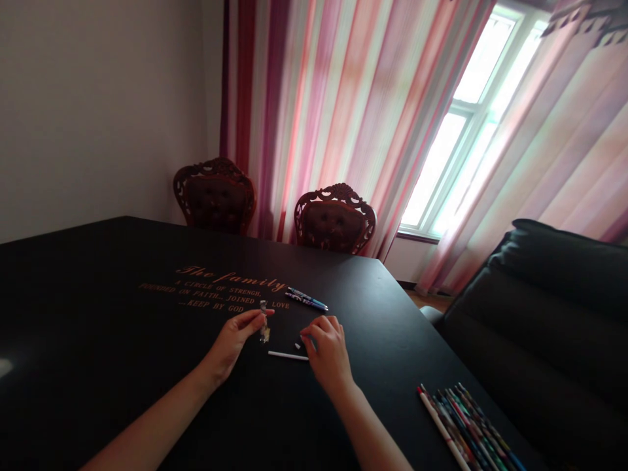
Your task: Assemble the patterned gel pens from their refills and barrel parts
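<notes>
My left hand [234, 337] pinches a small, shiny, crumpled piece [265, 335] between thumb and fingers, above the dark table [122, 353]. It looks partly clear and partly tan, like a bit of wrapper. To its right, my right hand [328, 350] is closed in a pinch low over the table; a tiny pale bit shows at the fingertips, too small to name. Between the hands lies a thin white tube [287, 356], its right end meeting the right hand's outline. A small white piece [297, 346] rests just behind that tube.
Two patterned blue pens [307, 299] lie beyond my hands, beside gold lettering [230, 278] on the tabletop. Several pens and pencils [466, 428] are lined up at the right edge. Two carved chairs [336, 219] stand behind the table, and a black leather seat [549, 327] is on the right.
</notes>
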A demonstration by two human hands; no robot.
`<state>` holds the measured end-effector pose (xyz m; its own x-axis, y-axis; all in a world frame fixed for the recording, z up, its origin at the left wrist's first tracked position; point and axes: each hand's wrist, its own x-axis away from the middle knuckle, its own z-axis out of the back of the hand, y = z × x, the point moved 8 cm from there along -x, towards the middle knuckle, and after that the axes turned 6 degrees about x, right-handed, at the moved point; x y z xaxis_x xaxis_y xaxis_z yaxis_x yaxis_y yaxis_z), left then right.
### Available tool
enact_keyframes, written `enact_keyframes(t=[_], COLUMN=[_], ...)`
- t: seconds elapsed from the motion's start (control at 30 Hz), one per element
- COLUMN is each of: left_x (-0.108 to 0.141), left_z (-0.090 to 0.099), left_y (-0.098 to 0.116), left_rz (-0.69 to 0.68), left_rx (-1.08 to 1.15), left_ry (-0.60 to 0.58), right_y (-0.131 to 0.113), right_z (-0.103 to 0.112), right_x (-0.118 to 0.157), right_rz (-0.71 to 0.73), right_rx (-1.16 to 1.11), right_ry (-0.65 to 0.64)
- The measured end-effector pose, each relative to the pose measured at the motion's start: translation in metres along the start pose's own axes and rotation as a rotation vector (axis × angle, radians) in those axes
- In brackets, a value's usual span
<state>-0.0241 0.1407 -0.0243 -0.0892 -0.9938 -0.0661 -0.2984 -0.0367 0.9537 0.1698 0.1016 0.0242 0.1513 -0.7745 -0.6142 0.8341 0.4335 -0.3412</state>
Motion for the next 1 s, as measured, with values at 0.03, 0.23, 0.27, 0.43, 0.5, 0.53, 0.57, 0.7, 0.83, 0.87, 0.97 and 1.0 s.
enact_keyframes(t=[0.03,0.23,0.27,0.43,0.5,0.53,0.57,0.7,0.83,0.87,0.97,1.0], left_x=[0.000,0.003,0.004,0.005,0.005,0.004,0.004,0.007,0.021,0.025,0.031,0.032], left_z=[0.002,-0.002,-0.003,-0.005,-0.005,-0.004,-0.003,-0.001,-0.025,-0.032,-0.042,-0.043], left_y=[0.000,0.004,0.004,0.009,0.011,0.012,0.014,0.024,0.036,0.036,0.036,0.036], left_rz=[0.003,0.007,0.004,-0.032,-0.061,-0.082,-0.112,-0.272,-0.562,-0.617,-0.672,-0.675], left_rx=[0.009,0.012,0.006,-0.069,-0.125,-0.159,-0.197,-0.388,-0.891,-0.991,-1.115,-1.133], left_ry=[0.007,0.013,0.013,0.008,0.005,0.008,0.017,0.064,-0.048,-0.081,-0.127,-0.132], right_y=[0.003,0.007,0.006,0.005,0.004,0.004,0.003,-0.002,-0.016,-0.021,-0.034,-0.037], right_z=[-0.003,-0.016,-0.017,-0.021,-0.022,-0.021,-0.020,-0.006,0.016,0.020,0.023,0.023], right_x=[0.001,0.003,0.003,0.004,0.004,0.004,0.004,0.000,-0.003,-0.003,-0.001,-0.001], right_rz=[0.002,-0.006,-0.009,-0.020,-0.018,-0.015,-0.015,-0.038,-0.020,-0.003,0.052,0.063], right_rx=[0.042,0.132,0.136,0.143,0.141,0.139,0.133,0.040,-0.095,-0.108,-0.093,-0.077], right_ry=[-0.007,-0.056,-0.064,-0.085,-0.080,-0.075,-0.068,-0.009,0.093,0.104,0.093,0.085])
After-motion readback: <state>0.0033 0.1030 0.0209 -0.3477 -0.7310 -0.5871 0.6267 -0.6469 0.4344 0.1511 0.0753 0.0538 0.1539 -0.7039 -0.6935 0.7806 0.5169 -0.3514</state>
